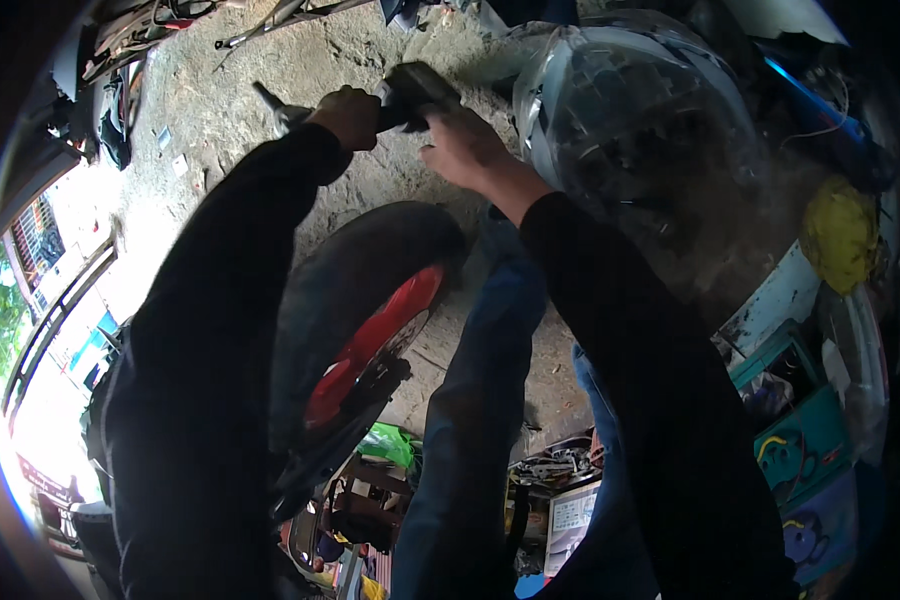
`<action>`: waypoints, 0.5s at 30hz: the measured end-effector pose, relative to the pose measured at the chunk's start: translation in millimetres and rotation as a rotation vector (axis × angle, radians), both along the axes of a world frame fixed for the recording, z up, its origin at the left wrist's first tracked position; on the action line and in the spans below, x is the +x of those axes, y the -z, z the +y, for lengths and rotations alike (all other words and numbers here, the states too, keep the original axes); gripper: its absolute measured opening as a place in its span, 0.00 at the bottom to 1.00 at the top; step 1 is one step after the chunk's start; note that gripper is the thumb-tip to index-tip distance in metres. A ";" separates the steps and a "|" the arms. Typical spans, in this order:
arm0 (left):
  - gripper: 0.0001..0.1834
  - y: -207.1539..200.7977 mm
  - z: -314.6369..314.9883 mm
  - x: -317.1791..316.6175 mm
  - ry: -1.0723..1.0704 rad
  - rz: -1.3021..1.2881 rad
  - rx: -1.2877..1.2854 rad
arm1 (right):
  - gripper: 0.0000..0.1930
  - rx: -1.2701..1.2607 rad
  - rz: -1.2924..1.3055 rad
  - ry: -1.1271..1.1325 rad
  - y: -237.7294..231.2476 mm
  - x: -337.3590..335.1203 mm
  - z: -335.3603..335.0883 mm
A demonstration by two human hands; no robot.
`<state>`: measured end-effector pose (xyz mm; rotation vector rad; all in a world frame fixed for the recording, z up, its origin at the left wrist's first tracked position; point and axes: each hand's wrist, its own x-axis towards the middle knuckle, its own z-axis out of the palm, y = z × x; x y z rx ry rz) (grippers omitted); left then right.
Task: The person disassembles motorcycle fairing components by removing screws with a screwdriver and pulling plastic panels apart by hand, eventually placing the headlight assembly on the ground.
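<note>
In the upper middle, both hands are closed on a dark handheld tool (410,97) that looks like a power tool; its exact kind is unclear. My left hand (350,117) wraps round its narrower part, and a grey end sticks out beyond the fist to the left. Against the blocky black end lies my right hand (465,147), fingers curled over it and thumb apart below. Below my hands, between my forearms, stands a wheel with a black tyre (370,245) and a red rim (375,345). The wheel touches neither hand.
Rough concrete floor (230,75) lies beneath. A large clear plastic bag (560,90) with dark contents sits to the right. Farther right are a yellow bag (840,235) and a teal toolbox (810,435). My jeans-clad leg (480,370) is beside the wheel. Metal parts lie at upper left.
</note>
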<state>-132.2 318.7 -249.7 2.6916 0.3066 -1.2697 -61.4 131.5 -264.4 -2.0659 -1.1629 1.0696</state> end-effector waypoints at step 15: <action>0.35 -215.7 -151.0 107.0 0.229 0.334 -0.460 | 0.33 0.259 -0.027 0.198 -156.6 23.4 -132.5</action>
